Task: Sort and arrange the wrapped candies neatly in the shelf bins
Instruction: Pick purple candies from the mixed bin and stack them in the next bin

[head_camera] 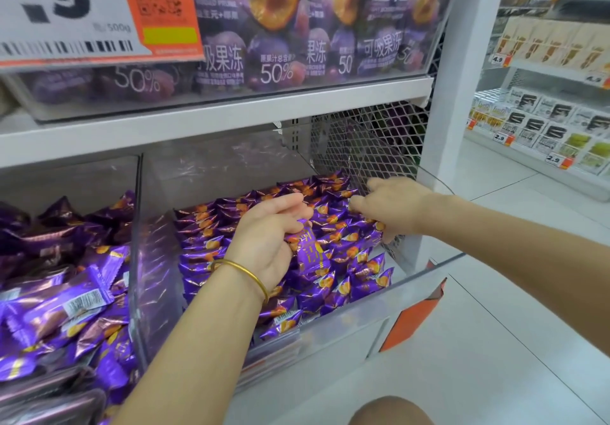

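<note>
Left hand [267,236] grips a wrapped candy [310,254] over the rows of candies [204,226].

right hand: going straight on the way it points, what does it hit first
Probably the wrapped candies just ahead of its fingertips, since the right hand points left and down into the bin. The left hand lies further along; depth is unclear.

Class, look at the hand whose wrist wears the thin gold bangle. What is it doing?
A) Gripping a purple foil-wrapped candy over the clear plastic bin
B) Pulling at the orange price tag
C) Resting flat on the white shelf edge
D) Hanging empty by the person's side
A: the left hand, with the thin gold bangle on its wrist, curls its fingers round a purple foil-wrapped candy above the clear plastic bin of candies.
</note>
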`<state>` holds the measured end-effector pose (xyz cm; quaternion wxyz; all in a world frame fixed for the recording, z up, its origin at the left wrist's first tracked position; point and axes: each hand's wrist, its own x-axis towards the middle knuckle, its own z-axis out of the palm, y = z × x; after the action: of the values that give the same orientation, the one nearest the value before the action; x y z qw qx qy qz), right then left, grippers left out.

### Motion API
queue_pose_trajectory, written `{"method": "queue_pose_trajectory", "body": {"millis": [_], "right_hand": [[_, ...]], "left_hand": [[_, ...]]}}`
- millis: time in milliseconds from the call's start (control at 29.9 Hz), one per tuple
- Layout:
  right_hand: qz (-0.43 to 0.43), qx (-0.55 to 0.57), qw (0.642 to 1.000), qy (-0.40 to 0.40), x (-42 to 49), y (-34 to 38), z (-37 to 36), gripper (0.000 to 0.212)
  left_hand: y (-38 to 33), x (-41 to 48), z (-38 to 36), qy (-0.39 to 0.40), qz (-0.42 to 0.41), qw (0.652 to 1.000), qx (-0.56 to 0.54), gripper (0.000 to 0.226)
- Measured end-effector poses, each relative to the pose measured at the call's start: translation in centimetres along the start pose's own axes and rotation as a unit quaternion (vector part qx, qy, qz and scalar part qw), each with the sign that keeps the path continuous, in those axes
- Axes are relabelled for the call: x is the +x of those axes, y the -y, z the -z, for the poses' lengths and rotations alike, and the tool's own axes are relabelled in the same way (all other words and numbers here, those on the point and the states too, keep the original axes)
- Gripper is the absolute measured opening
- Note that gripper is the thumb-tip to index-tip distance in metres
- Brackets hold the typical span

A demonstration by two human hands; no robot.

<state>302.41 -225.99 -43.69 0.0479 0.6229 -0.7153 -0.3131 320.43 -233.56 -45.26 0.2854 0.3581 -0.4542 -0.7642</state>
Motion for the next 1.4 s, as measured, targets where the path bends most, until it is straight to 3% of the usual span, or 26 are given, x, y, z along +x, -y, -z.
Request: {"method": "queue_pose_trajectory", "body": {"millis": [134,301,535,635,735,802,903,1003,1070,1103,1170,1203,1237,1337,1404], "right_hand": [[-0.016,0.037,0.999,-0.013,-0.4,0.6,-0.9,0.053],[0.001,-0.077,0.991,-0.113,-1.4,1.5,-1.7,0.026],[-0.066,0.105,0.990,-0.074,-1.5,1.6,-2.3,0.036],[-0.057,0.102,0.992,-0.047,-2.1,1.4,-1.6,0.023],[-0.058,0.032,0.994,-0.085,-2.1,1.4,-1.1,0.016],[-0.073,0.073,0.992,-0.067,-1.9,1.6,-1.1,0.009],[-0.097,0.147,0.984,-0.032,-1.4,2.1,-1.7,0.017],[-0.113,0.185,0.975,-0.049,-1.7,1.8,-1.6,0.024],[-0.131,0.280,0.943,-0.121,-2.5,1.7,-0.4,0.013],[-0.139,0.403,0.889,-0.165,-3.2,1.9,0.6,0.007],[-0.099,0.677,0.705,-0.189,-4.8,2.9,2.9,0.012],[-0.060,0.753,0.634,-0.164,-5.4,3.5,3.8,0.016],[-0.032,0.783,0.605,-0.141,-5.9,4.1,4.2,0.018],[-0.020,0.779,0.614,-0.122,-6.5,4.8,4.3,0.023],[-0.064,0.711,0.679,-0.173,-6.6,3.1,3.7,0.019]], "left_hand": [[0.0,0.0,0.0,-0.002,0.011,1.000,-0.026,0.044],[-0.1,0.0,0.1,-0.011,0.016,0.998,-0.055,0.043],[-0.1,0.0,0.2,-0.007,0.014,0.996,-0.082,0.043],[-0.1,0.1,0.2,-0.008,0.012,0.996,-0.092,0.042],[-0.1,0.1,0.1,-0.003,0.011,0.994,-0.106,0.041],[-0.1,0.1,0.1,0.001,0.010,0.994,-0.113,0.041],[-0.2,-0.1,0.0,0.014,0.012,0.992,-0.122,0.041],[-0.4,-0.5,-0.1,0.034,0.005,0.988,-0.149,0.041],[-0.5,-0.8,-0.2,0.052,-0.008,0.985,-0.165,0.040],[-0.6,-1.0,-0.3,0.061,-0.018,0.983,-0.173,0.040],[-0.7,-1.5,-0.7,0.083,-0.045,0.977,-0.192,0.042],[-0.7,-1.8,-1.0,0.095,-0.061,0.973,-0.201,0.043],[-0.7,-2.1,-1.3,0.107,-0.076,0.970,-0.206,0.044],[-0.3,-2.9,-2.0,0.131,-0.119,0.967,-0.181,0.047],[0.0,-3.1,-2.0,0.115,-0.140,0.976,-0.122,0.049]]}}
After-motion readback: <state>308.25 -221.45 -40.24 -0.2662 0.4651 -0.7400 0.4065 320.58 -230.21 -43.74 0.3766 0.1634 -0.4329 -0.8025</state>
